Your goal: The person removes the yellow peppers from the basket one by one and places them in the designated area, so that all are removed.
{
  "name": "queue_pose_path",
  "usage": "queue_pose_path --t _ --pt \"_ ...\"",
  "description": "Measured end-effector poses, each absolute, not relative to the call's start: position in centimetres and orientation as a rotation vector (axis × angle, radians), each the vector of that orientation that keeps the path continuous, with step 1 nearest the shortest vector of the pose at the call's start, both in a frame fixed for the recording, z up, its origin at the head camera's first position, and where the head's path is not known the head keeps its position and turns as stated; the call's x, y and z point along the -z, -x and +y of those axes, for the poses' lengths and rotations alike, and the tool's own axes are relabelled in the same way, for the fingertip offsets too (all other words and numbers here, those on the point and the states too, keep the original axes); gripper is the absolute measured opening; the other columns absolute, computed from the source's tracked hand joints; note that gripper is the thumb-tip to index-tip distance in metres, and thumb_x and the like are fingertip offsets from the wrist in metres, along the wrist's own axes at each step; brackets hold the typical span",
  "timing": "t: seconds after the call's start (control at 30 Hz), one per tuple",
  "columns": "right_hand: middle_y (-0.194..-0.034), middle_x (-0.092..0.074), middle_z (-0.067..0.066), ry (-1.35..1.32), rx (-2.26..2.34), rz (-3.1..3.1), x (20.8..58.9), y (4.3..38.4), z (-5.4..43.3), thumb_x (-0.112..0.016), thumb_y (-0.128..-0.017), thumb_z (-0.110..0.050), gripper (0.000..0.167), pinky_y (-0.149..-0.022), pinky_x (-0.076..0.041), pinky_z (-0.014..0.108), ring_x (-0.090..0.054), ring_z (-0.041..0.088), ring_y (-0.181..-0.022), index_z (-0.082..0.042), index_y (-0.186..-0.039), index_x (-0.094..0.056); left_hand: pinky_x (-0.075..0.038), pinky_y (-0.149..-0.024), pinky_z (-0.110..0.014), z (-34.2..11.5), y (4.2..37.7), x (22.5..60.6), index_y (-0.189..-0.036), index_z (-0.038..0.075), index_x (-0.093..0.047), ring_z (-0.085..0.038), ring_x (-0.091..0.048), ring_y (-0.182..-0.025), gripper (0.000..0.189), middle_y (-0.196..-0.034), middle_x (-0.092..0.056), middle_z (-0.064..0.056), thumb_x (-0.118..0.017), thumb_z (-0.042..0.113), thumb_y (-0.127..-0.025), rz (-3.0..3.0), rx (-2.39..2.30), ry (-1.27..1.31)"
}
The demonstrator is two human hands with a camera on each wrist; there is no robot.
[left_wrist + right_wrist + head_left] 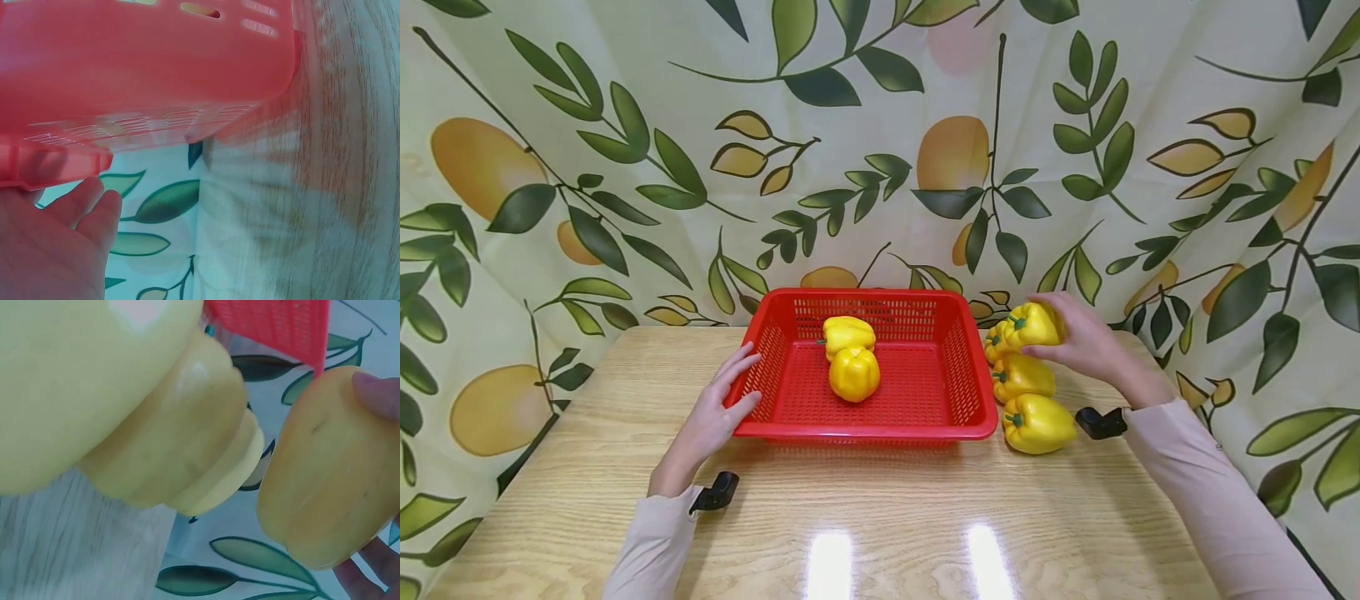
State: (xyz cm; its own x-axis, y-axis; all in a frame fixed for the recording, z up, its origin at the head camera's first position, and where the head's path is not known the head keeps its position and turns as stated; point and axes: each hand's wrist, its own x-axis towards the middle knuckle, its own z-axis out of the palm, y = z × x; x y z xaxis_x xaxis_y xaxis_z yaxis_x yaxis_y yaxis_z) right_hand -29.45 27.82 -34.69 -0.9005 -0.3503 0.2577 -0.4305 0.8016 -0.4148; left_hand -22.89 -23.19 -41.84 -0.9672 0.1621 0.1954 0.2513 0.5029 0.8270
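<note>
A red plastic basket (865,432) with perforated walls stands on the table, two yellow bell peppers inside: one on its side (848,333) and one end-on (854,375). My left hand (709,421) is at the basket's left rim with fingers spread and extended; the left wrist view shows fingertips (107,206) right by the rim. To the right of the basket, my right hand (1081,337) grips a yellow bell pepper (1032,324) between thumb and fingers. In the right wrist view this pepper (325,475) is held apart from the others.
Beside the basket's right wall, yellow bell peppers line up front to back: a near one (1039,423), a middle one (1024,377) and a far one (995,343) partly hidden by the held pepper. A leaf-and-fruit patterned cloth (865,167) hangs behind the wooden table (895,517).
</note>
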Motion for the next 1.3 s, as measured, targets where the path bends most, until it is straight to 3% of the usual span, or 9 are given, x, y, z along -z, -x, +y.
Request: queue_pose_path --t 0.27,0.33,0.43,0.5,0.57,0.67,0.73,1.0,1.3 --pt "-0.131 -0.052 0.027 -0.624 -0.709 -2.791 35.4 30.1 28.9 -0.084 -0.077 -0.014 0.072 -0.093 -0.046 0.060 -0.052 0.041 -0.112 0.003 -0.137 -0.048 -0.040 -0.109 -0.059 -23.1 22.9 41.8 -0.149 0.005 -0.042 -0.039 -0.022 -0.149 0.055 -0.166 -0.020 -0.010 -0.056 0.007 -0.096 -2.635 1.478 0.367" --pt "-0.132 -0.052 0.028 -0.628 -0.709 -2.795 35.5 30.3 29.1 -0.084 -0.077 -0.014 0.071 -0.095 -0.045 0.062 -0.051 0.043 -0.115 0.003 -0.136 -0.049 -0.042 -0.110 -0.053 -23.2 22.9 41.8 -0.149 0.005 -0.042 -0.038 -0.022 -0.149 0.055 -0.166 -0.021 -0.009 -0.057 0.007 -0.096 -2.639 1.470 0.365" --pt "-0.134 -0.052 0.029 -0.628 -0.713 -2.813 35.6 30.5 29.5 -0.083 -0.078 -0.013 0.070 -0.095 -0.045 0.063 -0.051 0.045 -0.116 0.004 -0.136 -0.048 -0.043 -0.107 -0.032 -23.2 22.9 41.9 -0.148 0.005 -0.042 -0.037 -0.023 -0.149 0.054 -0.165 -0.022 -0.009 -0.057 0.008 -0.096 -2.651 1.448 0.361" --pt "-0.135 -0.050 0.029 -0.616 -0.727 -2.834 35.7 30.5 29.7 -0.082 -0.079 -0.013 0.070 -0.096 -0.045 0.064 -0.051 0.045 -0.116 0.004 -0.137 -0.047 -0.041 -0.106 -0.029 -23.2 22.9 41.9 -0.148 0.006 -0.043 -0.036 -0.024 -0.149 0.054 -0.165 -0.022 -0.008 -0.057 0.008 -0.096 -2.656 1.437 0.362" --pt "-0.136 -0.049 0.029 -0.596 -0.736 -2.853 35.7 30.5 29.9 -0.082 -0.079 -0.011 0.071 -0.097 -0.044 0.064 -0.051 0.044 -0.116 0.005 -0.138 -0.046 -0.042 -0.108 -0.034 -23.2 23.0 42.0 -0.148 0.005 -0.042 -0.037 -0.023 -0.149 0.054 -0.165 -0.022 -0.009 -0.057 0.008 -0.096 -2.649 1.449 0.368" --pt "-0.135 -0.049 0.028 -0.558 -0.742 -2.872 35.9 30.5 30.3 -0.081 -0.080 -0.010 0.071 -0.096 -0.045 0.063 -0.051 0.043 -0.114 0.006 -0.138 -0.045 -0.040 -0.111 -0.055 -23.2 23.0 42.0 -0.148 0.005 -0.042 -0.038 -0.022 -0.149 0.055 -0.165 -0.021 -0.010 -0.057 0.006 -0.096 -2.633 1.473 0.377" --pt "-0.132 -0.050 0.028 -0.544 -0.749 -2.882 36.0 30.5 30.6 -0.081 -0.080 -0.010 0.069 -0.095 -0.045 0.062 -0.051 0.043 -0.112 0.005 -0.137 -0.045 -0.038 -0.110 -0.061 -23.2 23.0 42.0 -0.148 0.004 -0.042 -0.039 -0.022 -0.149 0.055 -0.165 -0.020 -0.010 -0.056 0.006 -0.096 -2.624 1.488 0.379" --pt "-0.135 -0.047 0.031 -0.500 -0.735 -2.891 36.8 30.8 31.8 -0.081 -0.079 -0.012 0.071 -0.095 -0.042 0.064 -0.047 0.045 -0.116 0.006 -0.137 -0.045 -0.042 -0.107 -0.059 -23.2 23.0 42.0 -0.149 0.004 -0.041 -0.038 -0.024 -0.148 0.055 -0.166 -0.020 -0.009 -0.056 0.006 -0.096 -2.629 1.494 0.370" --pt "-0.130 -0.042 0.035 -0.419 -0.693 -2.919 37.8 30.8 32.7 -0.080 -0.081 -0.017 0.074 -0.088 -0.045 0.064 -0.046 0.047 -0.108 0.008 -0.140 -0.042 -0.049 -0.100 -0.057 -23.2 23.1 42.0 -0.150 0.006 -0.041 -0.039 -0.024 -0.148 0.057 -0.166 -0.020 -0.009 -0.058 0.007 -0.096 -2.640 1.496 0.356"
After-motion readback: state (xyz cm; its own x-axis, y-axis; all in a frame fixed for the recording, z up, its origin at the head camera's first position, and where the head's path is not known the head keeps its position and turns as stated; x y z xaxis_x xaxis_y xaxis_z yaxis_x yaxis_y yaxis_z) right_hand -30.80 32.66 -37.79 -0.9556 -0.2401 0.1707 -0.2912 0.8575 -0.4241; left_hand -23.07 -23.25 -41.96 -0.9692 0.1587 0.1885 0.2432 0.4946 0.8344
